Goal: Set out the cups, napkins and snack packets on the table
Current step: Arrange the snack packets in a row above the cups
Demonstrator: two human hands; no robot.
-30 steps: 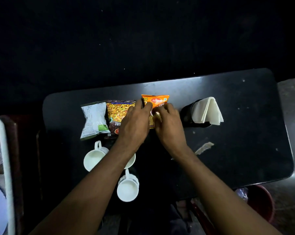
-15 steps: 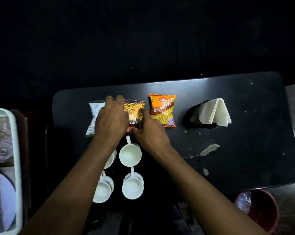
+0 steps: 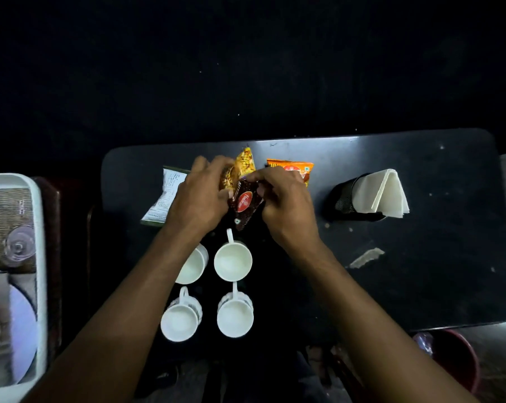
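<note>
My left hand (image 3: pixel 200 196) and my right hand (image 3: pixel 283 202) both grip a yellow-and-brown snack packet (image 3: pixel 243 193), lifted and tilted above the black table (image 3: pixel 420 271). A white packet (image 3: pixel 166 196) lies flat to the left, partly under my left hand. An orange packet (image 3: pixel 292 167) lies behind my right hand. Several white cups stand in front: one (image 3: pixel 232 261), one half hidden by my left arm (image 3: pixel 192 266), and two nearer ones (image 3: pixel 179 321) (image 3: pixel 234 317). White folded napkins (image 3: pixel 382 193) sit in a black holder (image 3: pixel 343 199) on the right.
A white tray (image 3: pixel 39 257) with a clear glass (image 3: pixel 19 247) and a plate sits off the table's left end. A red bucket (image 3: pixel 455 356) stands below the table's near right corner. A pale scuff (image 3: pixel 366 257) marks the tabletop.
Both hands moved from the orange packet leftward to the yellow-and-brown packet and have lifted it off the table, tilting it. The orange packet stays where it was set.
</note>
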